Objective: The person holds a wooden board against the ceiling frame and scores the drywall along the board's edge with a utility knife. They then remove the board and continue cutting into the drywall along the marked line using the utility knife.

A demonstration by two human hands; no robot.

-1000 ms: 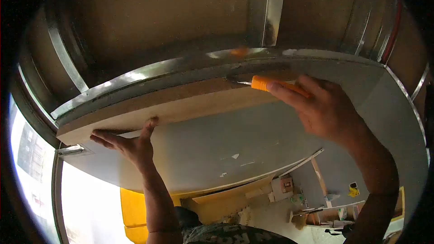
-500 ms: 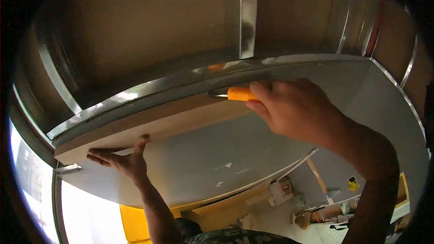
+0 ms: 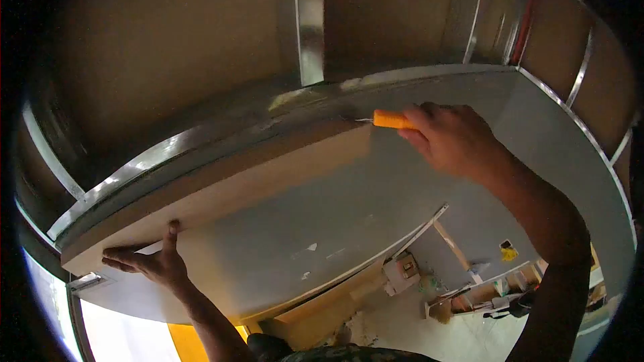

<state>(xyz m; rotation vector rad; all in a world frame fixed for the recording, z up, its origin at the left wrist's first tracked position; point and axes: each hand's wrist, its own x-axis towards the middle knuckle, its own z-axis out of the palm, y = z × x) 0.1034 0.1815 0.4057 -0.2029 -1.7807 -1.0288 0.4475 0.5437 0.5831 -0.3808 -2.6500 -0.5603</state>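
A long, pale brown board point(image 3: 268, 177) runs along the top of the grey wall, just below the ceiling frame. My left hand point(image 3: 157, 265) lies against its lower left part, thumb and fingers spread apart. In my right hand point(image 3: 456, 137) is an orange-handled tool point(image 3: 392, 119) with a thin metal blade, its fingers wrapped round the handle. The blade points left and lies at the upper right end of the board; its tip is dark and hard to make out.
Metal channels point(image 3: 310, 33) cross the brown ceiling overhead. The grey wall point(image 3: 322, 228) curves below the board. Bright light comes in at the lower left beside a yellow panel point(image 3: 184, 342). Far down at the lower right, a wooden box point(image 3: 463, 303) holds assorted items.
The tool in my right hand has moved right along the board's upper edge to its right end. My left hand remains against the board. The whole view has shifted somewhat to the right.
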